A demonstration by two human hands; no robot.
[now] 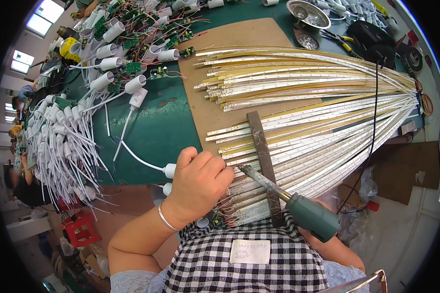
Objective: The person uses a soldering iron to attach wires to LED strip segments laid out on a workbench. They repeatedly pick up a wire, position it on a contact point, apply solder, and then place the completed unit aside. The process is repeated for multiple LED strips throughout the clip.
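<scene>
My left hand [200,183], wearing a silver bangle, is closed in a pinch at the left ends of the LED strips [298,141]; whatever is between its fingertips is hidden. White cylindrical lamp caps [169,170] with white cords lie against its outer side. My right hand [305,236], mostly hidden behind the handle, grips a soldering iron [312,216] with a green handle. The iron's dark tip points left, close to my left fingertips and the strip ends. A dark flat bar [264,161] lies across the nearer strips. Red wires [225,207] show at the nearest ends.
Many white lamp caps with green circuit boards [132,67] and wires cover the table's left side. A brown board [200,107] lies under the strips. At the back right are a metal dish [308,13], pliers [344,44] and a tape roll [413,60]. A black cord [375,117] crosses the strips.
</scene>
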